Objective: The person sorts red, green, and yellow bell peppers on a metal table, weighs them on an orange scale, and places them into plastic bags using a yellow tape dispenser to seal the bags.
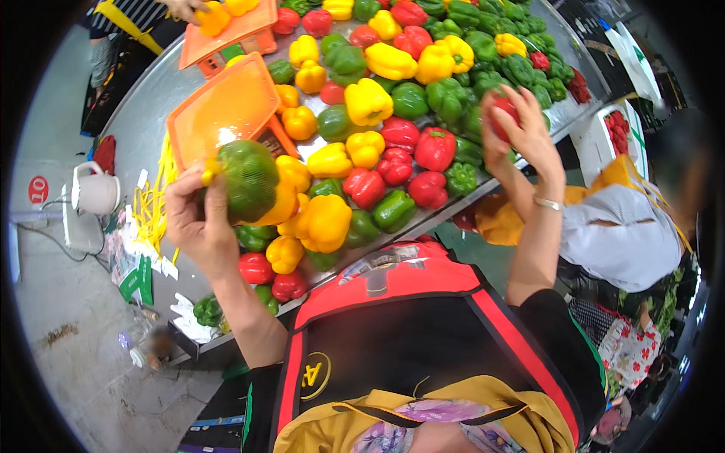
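My left hand (201, 218) grips a gathered yellow end of what looks like fine netting. A large green bell pepper (249, 178) hangs in it, with a yellow-orange bell pepper (282, 201) close against its lower right; whether the netting encloses both I cannot tell. My right hand (524, 127) has its fingers wrapped around a red bell pepper (504, 118), above the right side of the pile. Between my hands, loose red, yellow and green bell peppers (368, 102) cover the metal table (133, 127).
An orange plastic tray (221, 110) stands left of the pile, with another orange tray (226, 42) beyond it. Yellow net strips with white tags (153, 204) lie at the left. Another person's hand (184, 8) holds a yellow pepper at top left. A worker (617, 232) is at right, beside a white box (595, 130).
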Demonstrator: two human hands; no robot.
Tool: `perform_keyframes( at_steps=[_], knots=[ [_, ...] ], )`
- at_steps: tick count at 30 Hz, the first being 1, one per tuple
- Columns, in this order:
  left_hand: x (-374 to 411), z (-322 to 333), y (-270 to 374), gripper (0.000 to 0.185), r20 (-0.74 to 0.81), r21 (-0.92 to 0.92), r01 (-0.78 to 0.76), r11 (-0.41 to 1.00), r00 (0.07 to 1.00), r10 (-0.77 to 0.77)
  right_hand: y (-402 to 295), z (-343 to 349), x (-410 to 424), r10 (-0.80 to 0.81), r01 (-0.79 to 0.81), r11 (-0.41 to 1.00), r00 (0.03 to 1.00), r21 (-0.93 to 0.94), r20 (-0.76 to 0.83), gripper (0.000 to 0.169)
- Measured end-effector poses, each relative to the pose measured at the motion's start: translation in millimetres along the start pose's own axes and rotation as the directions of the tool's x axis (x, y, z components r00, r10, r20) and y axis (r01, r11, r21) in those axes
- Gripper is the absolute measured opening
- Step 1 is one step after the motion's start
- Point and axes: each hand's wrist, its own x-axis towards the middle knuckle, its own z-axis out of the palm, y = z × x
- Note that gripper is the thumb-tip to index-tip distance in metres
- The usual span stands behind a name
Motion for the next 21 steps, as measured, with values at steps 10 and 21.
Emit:
perform_keyframes(
  at_steps=[10, 21],
  knots=[
    [-4, -6, 6, 0.015, 0.008, -0.039, -0.002, 0.999, 1.0, 0.002, -228, 28, 23, -0.547, 0.36, 0.528, 0.837, 0.769, -0.017, 0.022],
    [-7, -28, 5, 0.014, -0.044, -0.077, 0.009, 0.997, 0.999, -0.012, -351, 98, 36, -0.767, 0.503, 0.142, 0.601, 0.853, -0.226, 0.015]
  ],
)
